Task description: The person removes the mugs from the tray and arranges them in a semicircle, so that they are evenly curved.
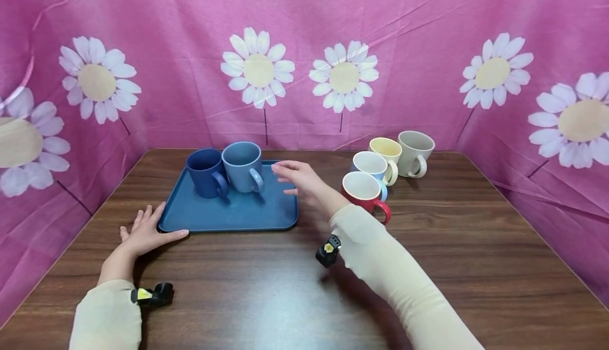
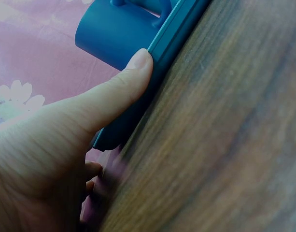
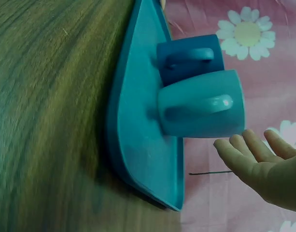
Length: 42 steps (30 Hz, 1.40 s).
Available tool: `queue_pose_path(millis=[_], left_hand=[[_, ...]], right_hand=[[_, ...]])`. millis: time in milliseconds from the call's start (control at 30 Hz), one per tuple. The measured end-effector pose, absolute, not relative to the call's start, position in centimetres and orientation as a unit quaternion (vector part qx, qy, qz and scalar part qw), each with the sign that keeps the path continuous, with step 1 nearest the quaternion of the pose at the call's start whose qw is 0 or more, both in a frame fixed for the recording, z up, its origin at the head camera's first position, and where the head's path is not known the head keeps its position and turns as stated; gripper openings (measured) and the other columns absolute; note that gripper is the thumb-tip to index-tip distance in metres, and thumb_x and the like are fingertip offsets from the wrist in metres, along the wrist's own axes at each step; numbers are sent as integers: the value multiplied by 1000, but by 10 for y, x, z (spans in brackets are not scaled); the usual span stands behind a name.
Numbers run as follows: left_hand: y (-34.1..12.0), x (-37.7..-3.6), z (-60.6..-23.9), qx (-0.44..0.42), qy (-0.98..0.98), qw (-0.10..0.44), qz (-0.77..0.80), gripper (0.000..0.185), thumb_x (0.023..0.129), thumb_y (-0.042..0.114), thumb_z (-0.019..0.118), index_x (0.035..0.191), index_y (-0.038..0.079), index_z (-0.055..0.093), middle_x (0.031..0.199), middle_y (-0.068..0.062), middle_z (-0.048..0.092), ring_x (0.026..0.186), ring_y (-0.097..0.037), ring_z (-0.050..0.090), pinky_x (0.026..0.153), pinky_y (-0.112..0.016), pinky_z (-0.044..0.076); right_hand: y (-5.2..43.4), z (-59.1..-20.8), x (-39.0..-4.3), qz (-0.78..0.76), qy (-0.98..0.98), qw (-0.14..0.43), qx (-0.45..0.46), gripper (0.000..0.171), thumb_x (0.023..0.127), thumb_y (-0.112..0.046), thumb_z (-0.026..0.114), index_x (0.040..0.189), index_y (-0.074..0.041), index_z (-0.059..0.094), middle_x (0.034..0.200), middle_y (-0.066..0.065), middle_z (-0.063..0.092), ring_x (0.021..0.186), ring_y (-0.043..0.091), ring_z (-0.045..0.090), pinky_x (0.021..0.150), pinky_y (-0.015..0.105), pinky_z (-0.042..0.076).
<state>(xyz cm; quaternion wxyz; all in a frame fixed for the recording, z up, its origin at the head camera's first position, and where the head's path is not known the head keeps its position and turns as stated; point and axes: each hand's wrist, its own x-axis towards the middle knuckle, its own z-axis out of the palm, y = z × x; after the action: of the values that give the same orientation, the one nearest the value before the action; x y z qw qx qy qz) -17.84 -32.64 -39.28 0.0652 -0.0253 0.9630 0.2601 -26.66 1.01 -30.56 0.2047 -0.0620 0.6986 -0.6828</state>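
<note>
The table [image 1: 304,286] carries a blue tray [image 1: 238,215] near its far left corner, with a dark blue mug [image 1: 205,173] and a light blue mug [image 1: 241,166] standing side by side along the tray's far edge. The left hand [image 1: 145,231] lies flat, fingers straight, thumb pressed to the tray's near left corner, apparently steadying it. The right hand [image 1: 302,180] hovers empty at the tray's right edge, fingers loosely spread, just beside the light blue mug; four more mugs [image 1: 387,167] cluster toward the far right.

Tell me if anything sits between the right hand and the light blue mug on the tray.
Nothing visible does. The right hand hovers open just right of the light blue mug, with only bare tray between them.
</note>
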Motion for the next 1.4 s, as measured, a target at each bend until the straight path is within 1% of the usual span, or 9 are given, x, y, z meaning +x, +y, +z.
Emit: queue_pose_path(millis=[300,400,500,667,800,1000,1133,1233,1400], left_hand=[[-327,-178,-392,-27,963,66,259,103,72,56,58,137,1,0,132,-37,-5,119,-47,-14,77,-70,-11],[-326,-178,-393,-28,963,67,261,103,71,56,58,137,2,0,132,-37,-5,119,-47,-14,77,-70,-10],[-326,-178,-394,-28,962,66,262,103,71,56,58,137,2,0,132,-37,-5,120,-47,-14,77,-70,-10],[-326,-179,-394,-28,963,64,261,103,71,56,58,138,2,0,132,-37,-5,120,-46,-14,77,-70,-11],[-326,-179,-394,-28,963,63,261,103,71,56,58,137,2,1,132,-37,-5,120,-46,-14,77,-70,-11],[-325,-178,-393,-27,963,64,260,103,71,56,58,137,2,1,132,-37,-4,120,-47,-13,77,-70,-10],[-325,-177,-392,-27,963,62,261,103,71,56,58,137,2,1,132,-37,-4,120,-47,-13,77,-70,-10],[-325,-177,-392,-28,963,62,262,103,71,56,58,137,1,1,132,-37,-4,120,-47,-13,77,-70,-11],[-325,-176,-392,-29,963,64,260,103,71,56,58,137,0,1,132,-37,-4,119,-48,-13,77,-70,-11]], right_hand=[[-14,-329,-278,-715,665,211,-36,38,84,-24,57,114,-2,52,116,14,52,107,27,46,87,47,35],[-21,-336,-280,-719,661,214,-27,38,84,-25,58,113,-2,53,112,12,54,107,27,46,86,47,36],[-28,-340,-280,-717,665,210,-21,34,83,-25,58,109,-2,56,104,7,55,104,25,46,86,46,37],[-38,-345,-281,-701,684,196,-44,30,85,-23,56,105,-1,59,100,9,59,101,17,48,85,42,39],[-41,-347,-281,-691,695,190,-50,29,86,-23,55,102,0,59,93,12,61,94,15,52,82,38,42],[-42,-350,-278,-672,716,188,-32,27,86,-23,55,95,2,61,83,8,58,87,19,54,81,36,43],[-41,-350,-275,-658,731,180,-18,29,87,-23,53,92,4,62,77,12,55,86,24,55,79,35,44],[-41,-351,-272,-657,732,179,-3,28,87,-22,53,91,4,63,69,11,53,77,22,55,75,35,46],[-38,-352,-267,-659,728,188,6,29,87,-20,52,90,7,62,59,5,49,62,14,50,72,34,46]])
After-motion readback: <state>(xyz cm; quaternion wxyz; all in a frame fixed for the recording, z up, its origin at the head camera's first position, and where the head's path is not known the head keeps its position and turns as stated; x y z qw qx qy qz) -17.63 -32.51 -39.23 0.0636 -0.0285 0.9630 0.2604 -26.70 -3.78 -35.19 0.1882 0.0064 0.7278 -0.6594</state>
